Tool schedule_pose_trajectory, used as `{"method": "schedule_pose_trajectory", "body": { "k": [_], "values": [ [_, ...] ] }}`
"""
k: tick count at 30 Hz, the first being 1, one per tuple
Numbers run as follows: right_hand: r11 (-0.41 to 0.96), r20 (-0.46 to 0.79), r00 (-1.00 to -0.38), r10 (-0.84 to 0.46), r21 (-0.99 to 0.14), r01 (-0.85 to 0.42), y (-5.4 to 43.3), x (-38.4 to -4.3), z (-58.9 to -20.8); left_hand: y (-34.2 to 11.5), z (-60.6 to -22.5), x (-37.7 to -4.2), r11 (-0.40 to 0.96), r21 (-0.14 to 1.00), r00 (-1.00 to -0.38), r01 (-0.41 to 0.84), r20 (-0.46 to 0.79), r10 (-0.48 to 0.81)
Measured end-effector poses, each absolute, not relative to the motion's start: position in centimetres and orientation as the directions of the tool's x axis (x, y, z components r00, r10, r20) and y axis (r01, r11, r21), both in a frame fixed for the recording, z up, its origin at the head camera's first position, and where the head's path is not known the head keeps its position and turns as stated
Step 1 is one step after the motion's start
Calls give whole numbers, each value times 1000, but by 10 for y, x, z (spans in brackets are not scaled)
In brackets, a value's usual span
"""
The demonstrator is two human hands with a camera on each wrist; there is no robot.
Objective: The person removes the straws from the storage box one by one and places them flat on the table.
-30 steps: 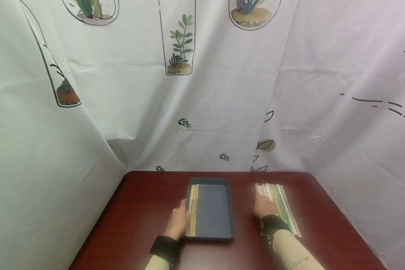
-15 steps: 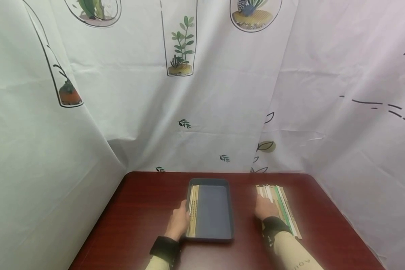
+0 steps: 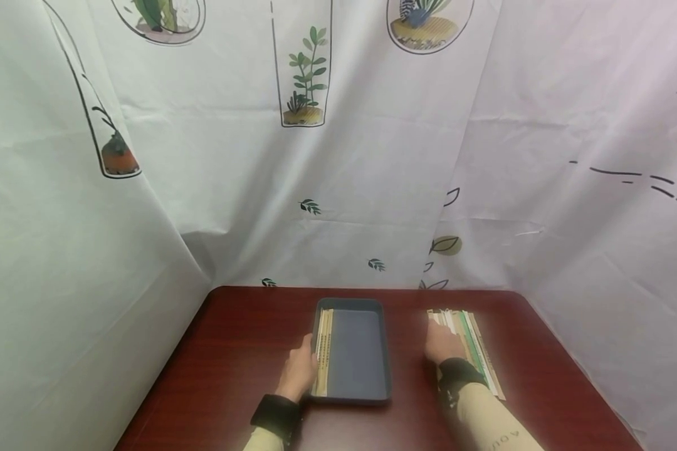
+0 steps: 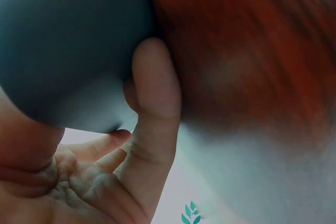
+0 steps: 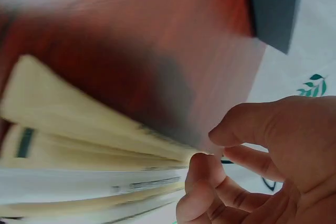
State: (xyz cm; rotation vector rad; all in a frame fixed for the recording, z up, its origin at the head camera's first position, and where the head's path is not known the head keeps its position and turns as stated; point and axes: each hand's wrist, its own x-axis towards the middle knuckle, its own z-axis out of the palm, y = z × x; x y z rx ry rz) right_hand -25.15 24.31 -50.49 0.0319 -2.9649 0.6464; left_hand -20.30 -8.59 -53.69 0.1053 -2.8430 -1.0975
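My left hand (image 3: 299,368) grips the left rim of a dark grey rectangular tray (image 3: 361,396). In the left wrist view, the thumb and fingers bend around the tray's blurred edge (image 4: 68,51). Along the tray's left side lie several long, narrow paper-wrapped chopsticks (image 3: 324,351). To the right, my right hand (image 3: 444,343) is over the left side of a row of similar packets (image 3: 479,351) in tan, white and green. The right wrist view shows the thumb and forefinger at the end of a tan packet (image 5: 79,98), with a small gap between their tips.
The tray and row stand apart on a dark red wooden table (image 3: 237,338). A white curtain (image 3: 367,169) with printed plants hangs behind and at both sides. A black band (image 3: 459,374) is worn on each wrist.
My right hand dips slightly towards me, then shifts a little back over the packets. The left hand and tray stay in place. The head view drifts slightly.
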Motion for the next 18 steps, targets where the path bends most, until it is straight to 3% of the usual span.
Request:
{"method": "schedule_pose_trajectory", "body": {
  "k": [10, 18],
  "values": [
    [917, 147, -989, -9, -393, -67, 218, -277, -486, -87, -538, -203, 727, 686, -993, -1, 85, -82],
    [896, 136, -990, -26, -437, -84, 176, -277, -459, -87, -540, -206, 730, 683, -993, -25, 67, -97]
  ]
}}
